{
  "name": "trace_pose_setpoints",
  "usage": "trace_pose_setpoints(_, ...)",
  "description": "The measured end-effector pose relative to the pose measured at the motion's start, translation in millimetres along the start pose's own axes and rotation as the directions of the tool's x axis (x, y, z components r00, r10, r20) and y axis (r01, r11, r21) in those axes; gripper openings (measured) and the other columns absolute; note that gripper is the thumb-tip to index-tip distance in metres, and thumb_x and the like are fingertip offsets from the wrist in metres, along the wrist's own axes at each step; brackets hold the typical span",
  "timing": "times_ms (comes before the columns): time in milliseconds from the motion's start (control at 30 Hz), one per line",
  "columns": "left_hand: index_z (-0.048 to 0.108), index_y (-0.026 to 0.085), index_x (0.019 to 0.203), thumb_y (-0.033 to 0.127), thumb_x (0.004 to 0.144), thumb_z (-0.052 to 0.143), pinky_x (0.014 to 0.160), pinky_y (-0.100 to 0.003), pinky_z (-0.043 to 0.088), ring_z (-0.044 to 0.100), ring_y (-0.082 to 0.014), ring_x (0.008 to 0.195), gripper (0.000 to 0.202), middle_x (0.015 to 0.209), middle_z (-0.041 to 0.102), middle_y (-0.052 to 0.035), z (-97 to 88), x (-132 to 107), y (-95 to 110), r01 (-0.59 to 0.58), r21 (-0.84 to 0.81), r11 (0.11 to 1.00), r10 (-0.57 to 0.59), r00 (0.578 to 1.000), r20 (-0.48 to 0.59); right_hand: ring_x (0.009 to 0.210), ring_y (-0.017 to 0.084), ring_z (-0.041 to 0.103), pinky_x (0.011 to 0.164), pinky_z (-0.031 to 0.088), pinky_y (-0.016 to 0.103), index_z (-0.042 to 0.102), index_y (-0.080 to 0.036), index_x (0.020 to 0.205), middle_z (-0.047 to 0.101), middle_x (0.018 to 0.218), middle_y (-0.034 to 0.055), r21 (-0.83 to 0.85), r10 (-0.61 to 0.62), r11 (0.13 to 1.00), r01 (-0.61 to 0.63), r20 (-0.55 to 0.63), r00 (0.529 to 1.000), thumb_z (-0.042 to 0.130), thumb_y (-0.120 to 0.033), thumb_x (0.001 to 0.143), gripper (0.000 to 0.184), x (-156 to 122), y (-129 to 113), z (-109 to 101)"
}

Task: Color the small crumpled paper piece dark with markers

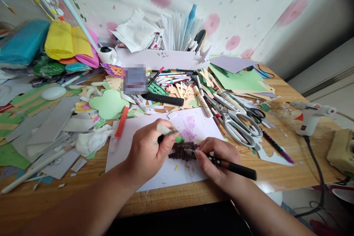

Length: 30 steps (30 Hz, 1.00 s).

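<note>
My left hand (149, 147) is closed around a short white stick with a green end (179, 139); a bit of something black also shows between its fingers. In my right hand (214, 155) a black marker (238, 169) is gripped like a pen, its tip pointing left at a dark brown scribbled patch (181, 151). That patch is on a white sheet of paper (155, 180) beneath both hands, with purple smudges farther up. Whether the dark patch is partly a separate piece, I cannot tell. An orange-red marker (121, 123) lies on the sheet's left edge.
Grey-handled scissors (239, 129) and several markers lie right of the sheet. A hot glue gun (309, 116) stands at the right with its cord hanging down. Paper scraps and a crumpled tissue (92, 139) cover the left. A white box (157, 59) of pens stands behind.
</note>
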<state>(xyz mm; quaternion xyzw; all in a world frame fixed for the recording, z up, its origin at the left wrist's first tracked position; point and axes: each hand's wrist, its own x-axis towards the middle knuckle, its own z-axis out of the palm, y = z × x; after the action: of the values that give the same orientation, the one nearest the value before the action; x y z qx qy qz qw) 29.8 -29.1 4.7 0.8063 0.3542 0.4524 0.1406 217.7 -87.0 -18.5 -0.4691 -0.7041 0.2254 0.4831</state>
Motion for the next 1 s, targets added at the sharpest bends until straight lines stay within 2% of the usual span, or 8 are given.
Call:
trace_pose_setpoints(200,0.053,0.019,0.078,0.013,0.087,0.05,0.054,-0.019,0.045,0.06,-0.0089,0.061,0.011,0.07,0.064,0.0029,0.5,0.7,-0.1,0.014,0.028,1.0,-0.014,1.0,0.007,0.056,0.014,0.059,0.053,0.047,0.026,0.049,-0.021,0.066,0.058,0.059,-0.0004,-0.003,0.052,0.999,-0.052,-0.004,0.999,0.059,-0.015,0.081,0.019,-0.2,2.6,0.1)
trace_pose_setpoints(533,0.054,0.018,0.078,0.012,0.087,0.05,0.057,-0.018,0.046,0.06,-0.0083,0.061,0.012,0.068,0.063,0.0027,-0.3,2.2,0.7,0.011,0.043,0.999,-0.011,1.0,-0.006,0.059,0.015,0.062,0.055,0.049,0.027,0.05,-0.021,0.066,0.061,0.06,0.0001,-0.009,0.005,1.0,-0.005,0.017,1.0,0.059,-0.015,0.081,0.019,0.9,0.6,0.7)
trace_pose_setpoints(1000,0.052,0.02,0.078,0.012,0.087,0.05,0.056,-0.019,0.047,0.061,-0.0088,0.06,0.012,0.068,0.061,0.0035,-4.4,1.3,0.6,0.008,0.027,1.0,-0.007,1.0,-0.016,0.056,0.014,0.059,0.052,0.047,0.026,0.049,-0.022,0.066,0.059,0.059,-0.0001,-0.011,0.032,0.999,-0.032,0.015,0.999,0.059,-0.015,0.082,0.02,2.2,1.8,1.2)
